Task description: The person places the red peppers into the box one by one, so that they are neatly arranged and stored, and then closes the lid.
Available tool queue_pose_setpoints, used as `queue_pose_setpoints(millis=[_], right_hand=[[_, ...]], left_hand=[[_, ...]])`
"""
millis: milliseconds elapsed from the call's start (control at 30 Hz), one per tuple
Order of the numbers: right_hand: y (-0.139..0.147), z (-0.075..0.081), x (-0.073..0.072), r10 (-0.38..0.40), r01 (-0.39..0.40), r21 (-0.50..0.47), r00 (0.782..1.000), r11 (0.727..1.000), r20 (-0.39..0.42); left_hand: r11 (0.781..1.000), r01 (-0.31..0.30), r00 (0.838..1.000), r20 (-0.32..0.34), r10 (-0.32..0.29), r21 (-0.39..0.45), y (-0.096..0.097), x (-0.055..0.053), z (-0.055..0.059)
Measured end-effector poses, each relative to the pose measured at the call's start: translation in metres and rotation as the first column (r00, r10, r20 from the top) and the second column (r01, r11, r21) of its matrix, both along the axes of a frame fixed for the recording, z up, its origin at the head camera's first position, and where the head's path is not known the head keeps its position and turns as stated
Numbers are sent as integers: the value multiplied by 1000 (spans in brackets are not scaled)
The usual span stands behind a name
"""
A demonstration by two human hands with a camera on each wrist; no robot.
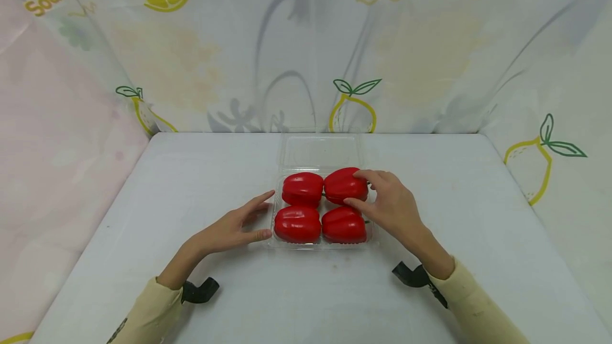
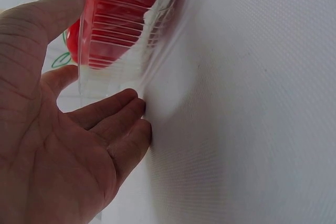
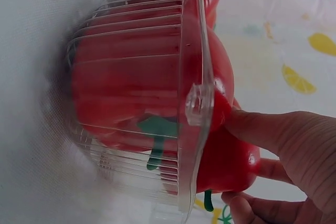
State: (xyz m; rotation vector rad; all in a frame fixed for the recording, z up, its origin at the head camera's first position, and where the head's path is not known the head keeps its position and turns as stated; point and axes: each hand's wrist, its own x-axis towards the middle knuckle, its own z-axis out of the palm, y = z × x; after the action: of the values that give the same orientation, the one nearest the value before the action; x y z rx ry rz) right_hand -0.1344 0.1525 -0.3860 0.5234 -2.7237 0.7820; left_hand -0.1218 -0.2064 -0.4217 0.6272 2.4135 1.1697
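Several glossy red bell peppers sit in two rows in a clear plastic clamshell box [image 1: 315, 247], its lid [image 1: 321, 152] folded back behind it. My right hand [image 1: 389, 203] grips the back right bell pepper [image 1: 345, 185], thumb on its near side and fingers over its far end. In the right wrist view this bell pepper [image 3: 228, 163] stands partly above the rim, its green stem showing below. My left hand [image 1: 229, 230] spreads at the box's left wall, fingers extended, thumb near the front left bell pepper [image 1: 297, 224]. The left wrist view shows the thumb at the rim.
The box stands on a white table [image 1: 201, 163], near the middle. A white cloth [image 1: 215, 41] printed with lemons hangs behind the table's back edge. Black wrist mounts [image 1: 200, 291] stick out from the cream sleeves.
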Motion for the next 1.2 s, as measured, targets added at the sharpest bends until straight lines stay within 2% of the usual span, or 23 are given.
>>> queue_pose_setpoints(millis=[300,933,1200], right_hand=[[-2,0,0,-1,1,-1,1000,1000,19],[-3,-8,1,3,-3,19,1000,1000,-22],[-4,-11,0,18,-18,42,1000,999,-15]], left_hand=[[1000,-8,1000,-6,8,-7,0,1,0],[1000,-2,1000,-4,2,-10,-3,-1,-3],[1000,2,1000,-16,-3,-15,-2,0,-2]])
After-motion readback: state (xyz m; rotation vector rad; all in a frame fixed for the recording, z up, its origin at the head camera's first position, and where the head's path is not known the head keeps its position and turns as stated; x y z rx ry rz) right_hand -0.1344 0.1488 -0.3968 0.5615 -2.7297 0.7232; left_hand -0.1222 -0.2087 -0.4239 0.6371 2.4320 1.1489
